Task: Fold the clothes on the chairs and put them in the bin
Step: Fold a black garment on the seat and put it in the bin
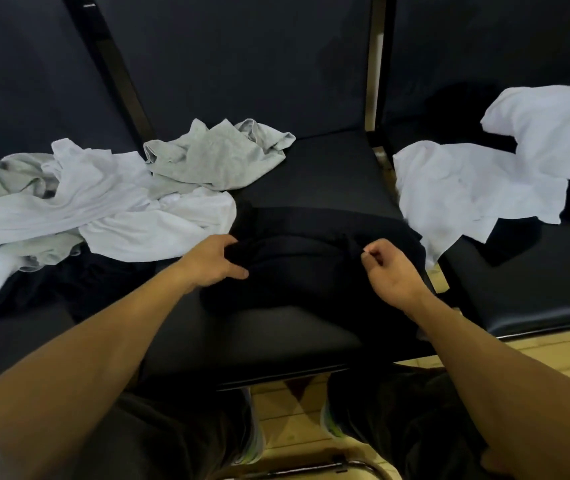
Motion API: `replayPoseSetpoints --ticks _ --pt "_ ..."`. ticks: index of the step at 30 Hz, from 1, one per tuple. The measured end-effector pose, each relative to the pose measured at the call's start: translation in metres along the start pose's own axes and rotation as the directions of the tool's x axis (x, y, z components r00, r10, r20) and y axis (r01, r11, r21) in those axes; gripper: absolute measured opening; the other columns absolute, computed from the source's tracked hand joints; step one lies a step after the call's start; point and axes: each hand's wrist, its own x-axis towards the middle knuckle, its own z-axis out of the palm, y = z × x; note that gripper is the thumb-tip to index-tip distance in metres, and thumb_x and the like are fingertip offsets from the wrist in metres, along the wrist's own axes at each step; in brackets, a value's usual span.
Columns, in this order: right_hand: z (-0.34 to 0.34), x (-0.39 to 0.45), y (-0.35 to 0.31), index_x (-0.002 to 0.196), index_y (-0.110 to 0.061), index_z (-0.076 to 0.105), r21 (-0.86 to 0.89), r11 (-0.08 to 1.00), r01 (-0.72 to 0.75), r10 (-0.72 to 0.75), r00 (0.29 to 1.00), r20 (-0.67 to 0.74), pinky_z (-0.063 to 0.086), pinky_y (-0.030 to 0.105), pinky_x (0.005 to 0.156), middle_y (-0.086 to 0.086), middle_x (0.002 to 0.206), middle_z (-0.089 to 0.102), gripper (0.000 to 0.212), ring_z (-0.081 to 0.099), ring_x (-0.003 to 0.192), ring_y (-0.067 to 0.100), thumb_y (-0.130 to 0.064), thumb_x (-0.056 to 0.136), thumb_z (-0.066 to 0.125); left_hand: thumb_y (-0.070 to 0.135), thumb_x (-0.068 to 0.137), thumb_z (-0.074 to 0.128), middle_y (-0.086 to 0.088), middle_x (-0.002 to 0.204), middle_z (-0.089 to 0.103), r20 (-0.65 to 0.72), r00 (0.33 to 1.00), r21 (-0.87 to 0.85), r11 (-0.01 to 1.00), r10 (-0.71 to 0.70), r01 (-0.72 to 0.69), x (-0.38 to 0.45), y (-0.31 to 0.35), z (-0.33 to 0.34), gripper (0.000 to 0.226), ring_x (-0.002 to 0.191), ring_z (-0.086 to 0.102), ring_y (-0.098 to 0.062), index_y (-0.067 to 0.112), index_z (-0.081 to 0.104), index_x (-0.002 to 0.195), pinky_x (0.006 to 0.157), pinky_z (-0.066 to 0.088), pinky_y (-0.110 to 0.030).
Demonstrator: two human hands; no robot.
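Black garment (314, 258) lies bunched on the middle chair seat (332, 168), left hand (212, 259) and right hand (389, 266) pinching its near edge, fold barely begun; white pile (103, 209), grey shirt (217, 154), white shirt (467, 188) remain unfolded, bin unseen.

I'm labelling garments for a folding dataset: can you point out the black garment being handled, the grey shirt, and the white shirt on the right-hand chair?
black garment (311, 268), head view, middle of the dark cloth.
grey shirt (217, 154), head view, centre of its crumpled body.
white shirt (467, 188), head view, flat middle panel.
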Motion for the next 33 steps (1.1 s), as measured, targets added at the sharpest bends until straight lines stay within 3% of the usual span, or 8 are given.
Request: replayPoseSetpoints --ticks 5,8,12,15,20,25,29,33 --pt "0.013 -0.007 -0.006 0.119 -0.034 0.051 -0.186 0.938 0.293 -0.197 0.891 0.409 0.041 0.031 0.094 -0.008 0.116 0.053 0.058 0.044 0.111 0.014 -0.049 0.073 0.083 0.009 0.081 0.084 0.001 0.096 0.077 0.32 0.939 0.054 0.992 -0.125 0.113 -0.045 -0.018 0.007 0.03 0.084 0.074 -0.016 0.019 0.07 0.106 0.061 0.058 -0.032" --pt "0.018 -0.008 -0.006 0.112 -0.031 0.059 -0.289 0.848 0.445 -0.312 0.859 0.407 0.038 0.028 0.089 -0.006 0.11 0.054 0.035 0.048 0.109 0.019 -0.03 0.082 0.077 0.002 0.083 0.08 -0.007 0.104 0.077 0.435 0.892 -0.026 0.989 -0.12 0.146 -0.074 -0.031 0.0 0.031 0.097 0.075 -0.024 0.012 0.073 0.111 0.079 0.061 -0.039" --pt "0.016 -0.01 -0.011 0.099 -0.028 0.065 -0.149 0.903 0.404 -0.387 0.913 0.127 0.048 0.033 0.082 -0.005 0.101 0.064 0.014 0.061 0.095 0.017 -0.018 0.089 0.066 0.003 0.072 0.085 -0.017 0.111 0.076 0.175 0.983 -0.512 0.849 -0.045 0.13 -0.094 -0.041 -0.006 0.036 0.103 0.073 -0.03 0.004 0.077 0.107 0.085 0.06 -0.031" --pt "0.012 -0.007 -0.015 0.113 -0.026 0.063 0.002 0.978 0.211 -0.21 0.973 -0.093 0.049 0.034 0.081 -0.004 0.101 0.067 0.021 0.062 0.09 0.017 -0.018 0.095 0.055 0.004 0.079 0.077 -0.016 0.108 0.074 0.041 0.996 -0.787 0.611 -0.082 0.083 -0.09 -0.044 -0.007 0.027 0.095 0.074 -0.027 0.007 0.073 0.105 0.073 0.062 -0.033" --pt "0.004 0.011 -0.006 0.106 -0.01 0.06 -0.009 0.999 -0.045 0.043 0.988 -0.147 0.041 0.035 0.07 0.009 0.088 0.06 0.018 0.058 0.081 0.032 -0.018 0.099 0.045 0.006 0.095 0.067 -0.011 0.096 0.072 -0.097 0.96 -0.763 0.639 -0.263 0.098 -0.071 -0.051 0.0 0.011 0.081 0.072 -0.021 0.015 0.072 0.094 0.061 0.059 -0.03" --pt "-0.01 0.039 -0.028 0.132 -0.008 0.056 0.198 0.98 -0.035 0.086 0.963 -0.257 0.042 0.039 0.103 0.013 0.133 0.059 0.033 0.052 0.127 0.034 -0.021 0.104 0.044 0.008 0.099 0.063 -0.005 0.086 0.073 -0.219 0.932 -0.727 0.686 -0.289 0.042 -0.059 -0.063 -0.004 0.01 0.072 0.07 -0.018 0.015 0.07 0.098 0.052 0.055 -0.027" --pt "-0.013 0.058 -0.012 0.134 -0.002 0.056 -0.126 0.985 -0.12 0.101 0.983 -0.152 0.043 0.044 0.104 0.024 0.134 0.058 0.037 0.054 0.123 0.044 -0.021 0.104 0.045 0.007 0.097 0.066 -0.021 0.099 0.074 -0.272 0.904 -0.602 0.791 -0.33 0.107 -0.051 -0.079 -0.004 0.01 0.078 0.07 -0.028 0.014 0.072 0.099 0.07 0.059 -0.04" --pt "-0.012 0.07 -0.013 0.133 -0.004 0.056 -0.176 0.977 -0.123 0.087 0.977 -0.196 0.042 0.045 0.105 0.026 0.133 0.058 0.036 0.053 0.122 0.046 -0.022 0.105 0.042 0.007 0.096 0.068 -0.016 0.099 0.075 -0.376 0.883 -0.517 0.854 -0.282 0.053 -0.045 -0.078 -0.003 0.013 0.086 0.071 -0.028 0.019 0.073 0.095 0.083 0.059 -0.044"
